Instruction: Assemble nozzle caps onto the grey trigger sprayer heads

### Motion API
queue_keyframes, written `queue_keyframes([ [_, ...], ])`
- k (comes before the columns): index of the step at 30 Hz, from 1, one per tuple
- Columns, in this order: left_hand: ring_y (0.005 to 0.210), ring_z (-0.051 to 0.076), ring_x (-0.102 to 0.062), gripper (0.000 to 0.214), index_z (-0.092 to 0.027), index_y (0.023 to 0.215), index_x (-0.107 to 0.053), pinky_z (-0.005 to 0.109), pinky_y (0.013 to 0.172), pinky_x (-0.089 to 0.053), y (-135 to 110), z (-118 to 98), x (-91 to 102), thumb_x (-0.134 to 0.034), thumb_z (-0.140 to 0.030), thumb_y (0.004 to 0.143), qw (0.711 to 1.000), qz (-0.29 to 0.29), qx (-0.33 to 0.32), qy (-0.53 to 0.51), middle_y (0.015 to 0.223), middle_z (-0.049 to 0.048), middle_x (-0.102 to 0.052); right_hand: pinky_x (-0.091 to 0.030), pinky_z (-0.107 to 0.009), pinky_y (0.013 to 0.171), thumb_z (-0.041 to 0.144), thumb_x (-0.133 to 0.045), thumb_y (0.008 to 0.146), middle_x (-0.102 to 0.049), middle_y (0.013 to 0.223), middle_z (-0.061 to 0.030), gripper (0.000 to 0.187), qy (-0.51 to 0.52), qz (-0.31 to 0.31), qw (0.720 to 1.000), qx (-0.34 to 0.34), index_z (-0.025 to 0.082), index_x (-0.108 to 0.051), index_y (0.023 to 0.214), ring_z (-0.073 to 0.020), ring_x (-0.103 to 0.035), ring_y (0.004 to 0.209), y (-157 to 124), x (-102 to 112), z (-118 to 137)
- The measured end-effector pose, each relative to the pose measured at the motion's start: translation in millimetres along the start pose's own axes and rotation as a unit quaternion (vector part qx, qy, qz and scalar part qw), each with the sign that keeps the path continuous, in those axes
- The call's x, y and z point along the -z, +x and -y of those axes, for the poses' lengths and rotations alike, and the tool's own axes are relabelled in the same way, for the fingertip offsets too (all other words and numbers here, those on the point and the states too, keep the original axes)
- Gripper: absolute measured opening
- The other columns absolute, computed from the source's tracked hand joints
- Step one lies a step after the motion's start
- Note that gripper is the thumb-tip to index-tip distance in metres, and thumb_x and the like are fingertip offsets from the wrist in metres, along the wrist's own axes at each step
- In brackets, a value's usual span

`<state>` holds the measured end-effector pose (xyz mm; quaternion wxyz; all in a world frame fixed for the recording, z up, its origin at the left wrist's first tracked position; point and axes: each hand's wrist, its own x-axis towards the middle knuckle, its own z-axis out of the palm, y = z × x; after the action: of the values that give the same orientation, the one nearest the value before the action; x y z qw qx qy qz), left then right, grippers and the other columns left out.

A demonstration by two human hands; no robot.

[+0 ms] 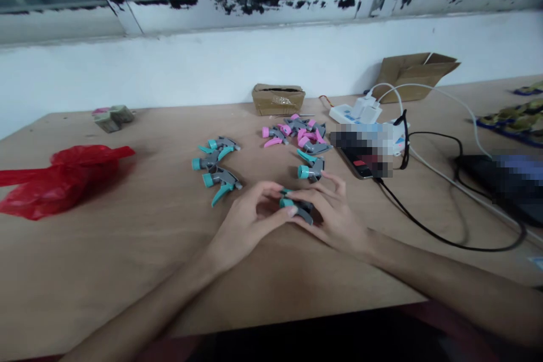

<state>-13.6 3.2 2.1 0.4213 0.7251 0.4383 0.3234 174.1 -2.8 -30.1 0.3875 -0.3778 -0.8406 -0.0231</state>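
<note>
Through the head camera I have both hands close together over the near middle of the wooden table (139,243), with one teal-and-gray trigger sprayer head (304,215) between them. My left hand (246,218) pinches it from one side, thumb across the body near the teal collar, forefinger by what looks like the trigger. My right hand (339,218) closes its fingers on the other end. Both grips are narrow, shaped to the piece. I can't tell whether it rests on the wood or hangs just clear of it.

To handle it well, I'd hold the left pinch firmly on the rigid body, press lightly with the right fingertips, and put no load on the trigger, which could flex and roll the piece. One right finger lies at or just beside a loose teal sprayer (313,171); I'd tuck it in to avoid nudging that one. Three teal sprayers (207,162) lie to the left, and the pink sprayers (297,124) are heaped farther back, before a cardboard box (278,103).
</note>
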Motion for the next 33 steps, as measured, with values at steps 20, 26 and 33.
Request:
queue_keyframes([
  [20, 0.092, 0.026, -0.062, 0.032, -0.021, 0.101, -0.061, 0.037, 0.078, -0.05, 9.3, 32.7, 114.5, -0.058, -0.044, 0.078, 0.902, -0.219, 0.02, 0.372, 0.1, 0.0036, -0.066, -0.017, -0.047, 0.103, 0.061, -0.046, 0.08, -0.057, 0.114, -0.0087, 0.054, -0.112, -0.002, 0.986, -0.123, 0.019, -0.051, 0.112, -0.0248, -0.048, 0.111, 7.5, 9.8, -44.4],
  [26, 0.098, 0.027, -0.058, 0.032, -0.022, 0.111, -0.054, 0.042, 0.084, -0.047, 7.1, 14.5, 85.5, -0.055, -0.039, 0.083, 0.861, -0.255, -0.081, 0.432, 0.11, 0.0055, -0.058, -0.019, -0.051, 0.101, 0.064, -0.05, 0.076, -0.05, 0.125, -0.0124, 0.066, -0.142, 0.025, 0.979, -0.141, 0.02, -0.047, 0.124, -0.0301, -0.043, 0.116, 6.7, -1.4, -55.3],
  [33, 0.091, 0.02, -0.059, 0.02, -0.021, 0.102, -0.056, 0.037, 0.084, -0.048, 16.5, -2.0, 12.5, -0.052, -0.031, 0.085, 0.902, -0.125, -0.163, 0.379, 0.101, 0.0042, -0.058, -0.017, -0.05, 0.103, 0.04, -0.056, 0.082, -0.058, 0.115, -0.0074, 0.028, -0.105, 0.026, 0.982, -0.156, 0.022, -0.061, 0.103, -0.0247, -0.048, 0.113, 7.4, -6.3, -61.0],
])
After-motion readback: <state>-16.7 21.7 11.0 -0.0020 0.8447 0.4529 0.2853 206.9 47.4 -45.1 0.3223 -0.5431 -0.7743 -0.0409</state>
